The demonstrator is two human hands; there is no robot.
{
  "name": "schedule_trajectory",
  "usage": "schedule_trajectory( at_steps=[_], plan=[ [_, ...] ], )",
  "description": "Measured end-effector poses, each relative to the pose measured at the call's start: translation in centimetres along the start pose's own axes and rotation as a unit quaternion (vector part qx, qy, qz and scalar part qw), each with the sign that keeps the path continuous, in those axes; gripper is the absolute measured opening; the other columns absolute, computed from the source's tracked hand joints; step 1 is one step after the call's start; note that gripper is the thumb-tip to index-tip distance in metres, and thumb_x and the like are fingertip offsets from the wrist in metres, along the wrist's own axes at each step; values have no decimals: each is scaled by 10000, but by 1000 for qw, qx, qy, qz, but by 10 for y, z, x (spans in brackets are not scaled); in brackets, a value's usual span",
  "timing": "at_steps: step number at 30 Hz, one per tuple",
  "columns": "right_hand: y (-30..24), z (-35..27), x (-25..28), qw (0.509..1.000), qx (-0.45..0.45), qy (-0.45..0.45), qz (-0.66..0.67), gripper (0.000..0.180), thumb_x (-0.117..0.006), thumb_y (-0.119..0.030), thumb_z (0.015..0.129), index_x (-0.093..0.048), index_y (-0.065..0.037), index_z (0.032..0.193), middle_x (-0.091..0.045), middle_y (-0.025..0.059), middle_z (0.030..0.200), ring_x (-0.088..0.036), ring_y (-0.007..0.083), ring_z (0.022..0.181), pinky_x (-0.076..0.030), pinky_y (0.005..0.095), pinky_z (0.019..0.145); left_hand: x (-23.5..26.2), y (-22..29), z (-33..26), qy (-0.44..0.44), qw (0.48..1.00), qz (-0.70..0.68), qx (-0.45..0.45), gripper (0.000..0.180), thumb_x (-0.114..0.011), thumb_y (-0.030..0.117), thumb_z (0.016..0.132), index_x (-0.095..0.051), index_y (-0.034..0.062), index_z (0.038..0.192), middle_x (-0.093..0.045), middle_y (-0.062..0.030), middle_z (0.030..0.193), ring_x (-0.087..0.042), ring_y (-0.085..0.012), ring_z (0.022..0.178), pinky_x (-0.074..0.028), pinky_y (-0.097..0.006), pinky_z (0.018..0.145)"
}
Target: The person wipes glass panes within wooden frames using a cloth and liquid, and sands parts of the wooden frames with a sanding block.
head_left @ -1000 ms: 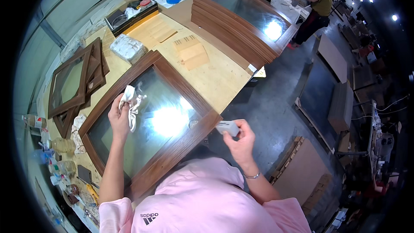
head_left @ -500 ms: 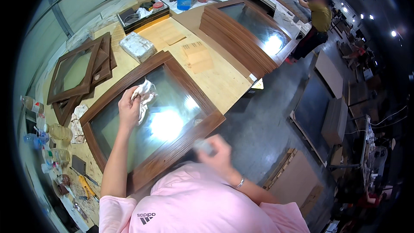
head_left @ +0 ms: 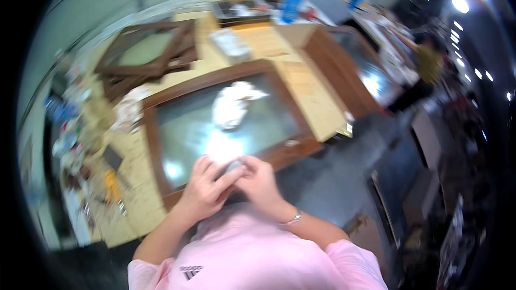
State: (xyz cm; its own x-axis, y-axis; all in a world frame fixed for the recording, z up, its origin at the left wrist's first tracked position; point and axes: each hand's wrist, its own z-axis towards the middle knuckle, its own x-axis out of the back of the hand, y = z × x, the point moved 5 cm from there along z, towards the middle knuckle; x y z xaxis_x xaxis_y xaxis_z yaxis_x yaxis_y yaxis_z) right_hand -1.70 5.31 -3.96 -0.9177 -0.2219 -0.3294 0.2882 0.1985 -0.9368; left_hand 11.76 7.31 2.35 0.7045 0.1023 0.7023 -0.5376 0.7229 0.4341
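My left hand (head_left: pixel 207 188) and my right hand (head_left: pixel 260 182) meet just in front of my chest, over the near edge of a brown wooden frame (head_left: pixel 287 159) with a glass pane. Between their closed fingertips is a small grey piece (head_left: pixel 235 166), soft-edged and blurred; its kind does not show. Both hands seem to grip it. A crumpled white rag (head_left: pixel 232 106) lies on the glass, away from both hands. Bright light reflects off the pane beside it.
More framed panes (head_left: pixel 145 48) lie stacked at the far left. A white wrapped block (head_left: pixel 231 44), a blue bottle (head_left: pixel 294 1) and a tall stack of frames (head_left: pixel 341 67) stand farther back. Bottles and tools, including yellow-handled pliers (head_left: pixel 113 187), line the left side. A person (head_left: pixel 427 64) works at far right.
My left hand has let go of the rag, leaving it on the glass, and come back to the grey piece in my right hand. The view has swung left.
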Motion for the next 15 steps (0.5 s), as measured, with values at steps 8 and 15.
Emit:
schedule_trajectory(
  at_steps=[8, 15],
  plan=[
    [-43, 30, -17, 882, 211, 42, -420, 201, -681, 3, 762, -645, 1, 960, -634, 102, 936, -605, 206, 866, -478, 321, 760, 134, -107, -188, 201, 901, 232, 306, 406, -613, -56, 687, -679, 73, 1067, -671, -117, 1136, -603, -327, 1054, -452, -429, 913],
    [-55, 115, 6, 699, 310, 62, -641, 649, -788, -180, 709, -575, -43, 1306, -355, 201, 1489, -422, 402, 1278, -357, 453, 1096, 182, -178, -395, 177, 748, 330, 548, 432, -578, -39, 712, -692, 121, 1096, -671, -97, 1130, -601, -315, 1067, -454, -428, 926]
  ],
)
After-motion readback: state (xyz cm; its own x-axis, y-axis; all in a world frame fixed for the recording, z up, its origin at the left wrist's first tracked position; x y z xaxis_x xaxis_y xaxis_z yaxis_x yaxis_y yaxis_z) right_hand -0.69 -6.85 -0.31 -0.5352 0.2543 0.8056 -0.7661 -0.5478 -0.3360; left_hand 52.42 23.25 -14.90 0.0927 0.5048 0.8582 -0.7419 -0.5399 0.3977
